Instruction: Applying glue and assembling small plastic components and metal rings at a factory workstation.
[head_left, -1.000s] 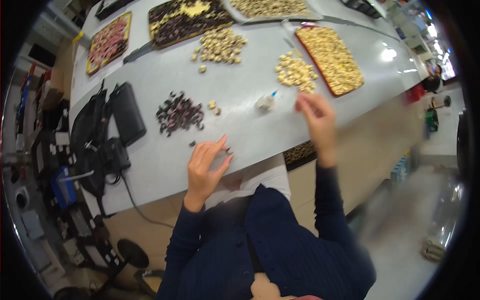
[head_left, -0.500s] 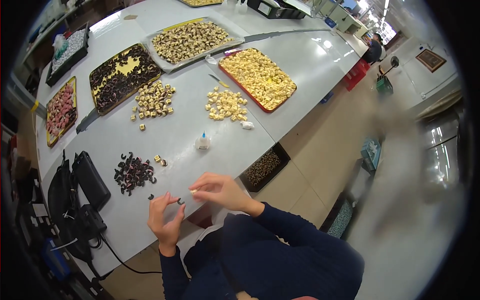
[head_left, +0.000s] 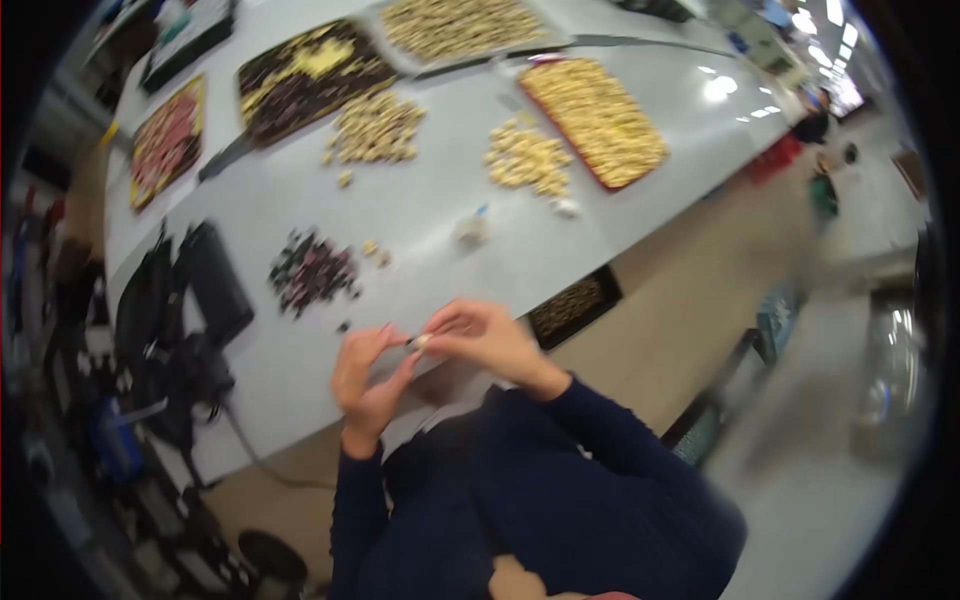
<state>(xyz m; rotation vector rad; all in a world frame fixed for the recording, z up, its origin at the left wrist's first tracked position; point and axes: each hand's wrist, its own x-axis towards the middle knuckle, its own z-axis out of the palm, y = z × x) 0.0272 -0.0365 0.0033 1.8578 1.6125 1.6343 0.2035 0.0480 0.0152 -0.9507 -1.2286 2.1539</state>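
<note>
Cream-coloured block [head_left: 424,342]: located at the fingertips of the right hand [head_left: 485,338], above the near edge of the grey worktable [head_left: 285,385]. Right-hand state: thumb and fingers drawn together in a narrow pinch on the block. Left-hand state: thumb and index finger curved toward each other, with a small dark piece [head_left: 410,342] apparently pinched at the tips of the left hand [head_left: 366,380]. The two pieces meet or nearly meet; blur prevents telling which.

Handling: the block is probably light and rigid, and may be slippery if its faces are polished. Grip it by two opposite sides, leaving the face toward the dark piece exposed. The dark piece is likely thin, stiff and easily chipped; hold it lightly by its ends and avoid squeezing.

Surroundings: a loose pile of dark pieces [head_left: 312,272] lies beyond the left hand; a small blue-tipped bottle [head_left: 472,231] stands beyond the right.
</note>
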